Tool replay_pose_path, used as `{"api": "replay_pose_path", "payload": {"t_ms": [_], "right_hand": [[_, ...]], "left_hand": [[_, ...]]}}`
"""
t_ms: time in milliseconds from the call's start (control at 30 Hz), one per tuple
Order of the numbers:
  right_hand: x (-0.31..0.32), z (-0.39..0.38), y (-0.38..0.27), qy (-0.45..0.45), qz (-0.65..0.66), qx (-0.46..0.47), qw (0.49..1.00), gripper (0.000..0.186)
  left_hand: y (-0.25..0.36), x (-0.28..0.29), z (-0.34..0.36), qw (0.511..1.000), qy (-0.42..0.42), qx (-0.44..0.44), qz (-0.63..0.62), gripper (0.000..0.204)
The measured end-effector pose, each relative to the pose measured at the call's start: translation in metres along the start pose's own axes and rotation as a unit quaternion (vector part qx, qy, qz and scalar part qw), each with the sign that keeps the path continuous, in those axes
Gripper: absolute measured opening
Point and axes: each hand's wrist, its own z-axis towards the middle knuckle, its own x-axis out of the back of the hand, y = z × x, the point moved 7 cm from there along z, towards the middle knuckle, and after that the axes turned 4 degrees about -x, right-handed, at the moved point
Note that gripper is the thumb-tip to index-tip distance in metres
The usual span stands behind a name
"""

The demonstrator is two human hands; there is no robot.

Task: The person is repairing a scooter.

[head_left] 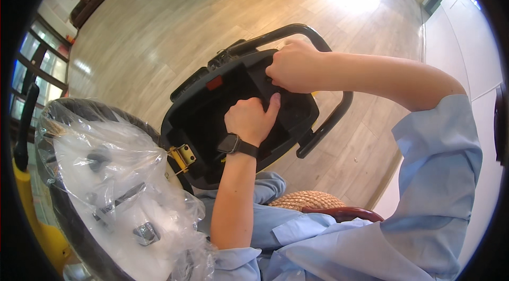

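Note:
A black plastic tub (204, 114) with a yellow lower edge lies before me, and a black tubular handlebar (335, 127) curves round its far right end. My left hand (249, 120), wearing a dark watch (230, 144), is over the tub's inside with its fingers bent down and its thumb stretched out. What the fingers hold, if anything, is hidden. My right hand (297, 67) is closed at the tub's far right part, inside the handlebar's curve. I cannot make out what is in its fingers. A red patch (214, 82) shows on the tub's left wall.
To the left, a dark-rimmed lid-like part (95, 238) is covered in clear plastic film (122, 185); a yellow hinge (182, 158) sits between it and the tub. A yellow post (26, 196) stands far left. A woven seat (307, 201) is near my lap, and a white panel (466, 53) stands right.

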Motion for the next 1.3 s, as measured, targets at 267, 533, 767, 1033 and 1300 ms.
{"api": "replay_pose_path", "payload": {"t_ms": [267, 533, 767, 1033, 1300], "right_hand": [[-0.002, 0.008, -0.004, -0.144, 0.101, -0.056, 0.983, 0.028], [-0.003, 0.009, 0.009, -0.107, 0.187, -0.091, 0.972, 0.028], [0.012, 0.02, 0.003, -0.141, 0.128, -0.121, 0.974, 0.025], [0.005, 0.018, -0.021, -0.071, -0.121, 0.065, 0.988, 0.014], [0.006, 0.009, -0.019, -0.003, -0.139, 0.101, 0.985, 0.011]], "left_hand": [[0.0, 0.0, -0.001, 1.0, 0.007, -0.003, -0.005, 0.068], [0.0, 0.0, 0.0, 1.0, 0.003, -0.006, -0.011, 0.068], [0.001, 0.002, -0.001, 1.0, 0.002, -0.006, 0.002, 0.068], [0.001, 0.001, 0.0, 1.0, 0.001, -0.007, 0.005, 0.068], [0.001, 0.002, -0.001, 1.0, 0.001, -0.007, -0.002, 0.068]]}}
